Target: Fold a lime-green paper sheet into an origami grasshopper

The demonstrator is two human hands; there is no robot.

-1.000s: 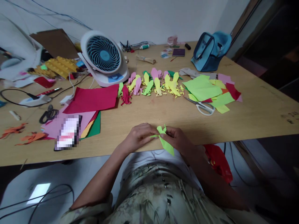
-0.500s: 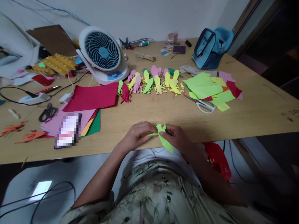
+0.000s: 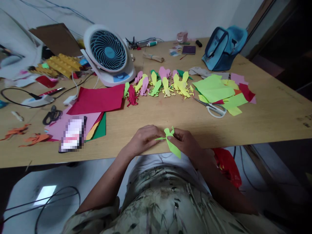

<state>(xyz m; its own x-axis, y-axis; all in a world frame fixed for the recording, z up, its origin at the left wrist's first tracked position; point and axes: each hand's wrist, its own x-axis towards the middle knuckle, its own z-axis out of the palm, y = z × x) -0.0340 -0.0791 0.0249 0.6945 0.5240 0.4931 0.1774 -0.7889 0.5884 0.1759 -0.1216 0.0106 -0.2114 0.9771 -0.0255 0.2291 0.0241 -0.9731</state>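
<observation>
At the table's near edge both hands pinch a small folded green paper figure (image 3: 172, 145). My left hand (image 3: 144, 138) grips a thin side flap of it with closed fingers. My right hand (image 3: 187, 143) holds its middle, fingers curled round it, and the long pointed end hangs down toward my lap. A row of finished paper figures (image 3: 158, 85) in pink, yellow, green and red lies further back on the table.
White-handled scissors (image 3: 213, 109) lie by loose green and yellow sheets (image 3: 214, 89). Red paper (image 3: 97, 99), a stack of coloured sheets with a phone (image 3: 72, 134), black scissors (image 3: 51, 114), a desk fan (image 3: 108, 53), cables and a blue bag (image 3: 223, 47) crowd the table.
The view has tilted slightly, so everything sits a little higher in frame. Both hands keep the same grip on the green figure, with only small finger movement.
</observation>
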